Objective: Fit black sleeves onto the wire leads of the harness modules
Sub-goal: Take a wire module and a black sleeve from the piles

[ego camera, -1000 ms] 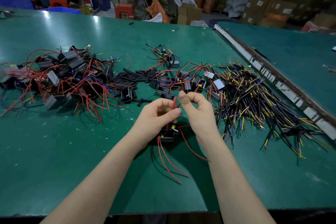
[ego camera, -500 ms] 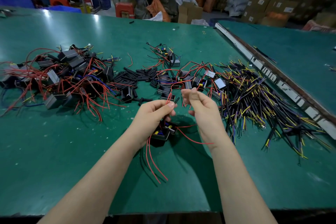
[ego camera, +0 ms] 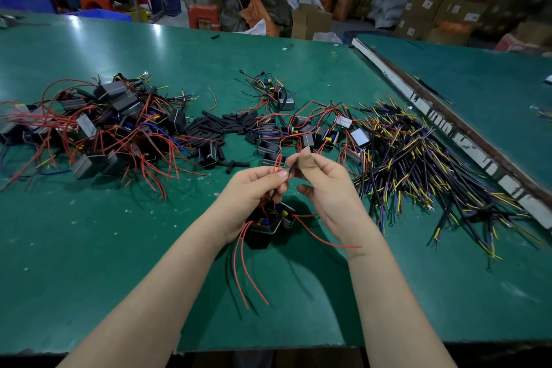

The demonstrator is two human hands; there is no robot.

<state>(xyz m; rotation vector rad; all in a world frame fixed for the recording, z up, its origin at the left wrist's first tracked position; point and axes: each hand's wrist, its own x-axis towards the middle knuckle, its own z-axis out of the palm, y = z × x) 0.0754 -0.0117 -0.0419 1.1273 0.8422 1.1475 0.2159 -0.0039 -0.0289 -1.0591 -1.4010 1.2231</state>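
We pinch a short black tubular sleeve (ego camera: 291, 170) between the thumb and forefinger of our right hand (ego camera: 325, 185), its tip touching the looped thin red wire leads (ego camera: 277, 163) that our left hand (ego camera: 254, 197) grips between curled fingers. Below our hands hang small black box-shaped harness modules (ego camera: 265, 225), red leads trailing toward the near edge of the green table mat (ego camera: 89, 263). Just beyond lies a loose heap of black sleeves (ego camera: 215, 128). To the far left sits a tangled pile of modules with red wires (ego camera: 98, 128); to the right, a spread bundle of black, yellow and purple wires (ego camera: 418, 164).
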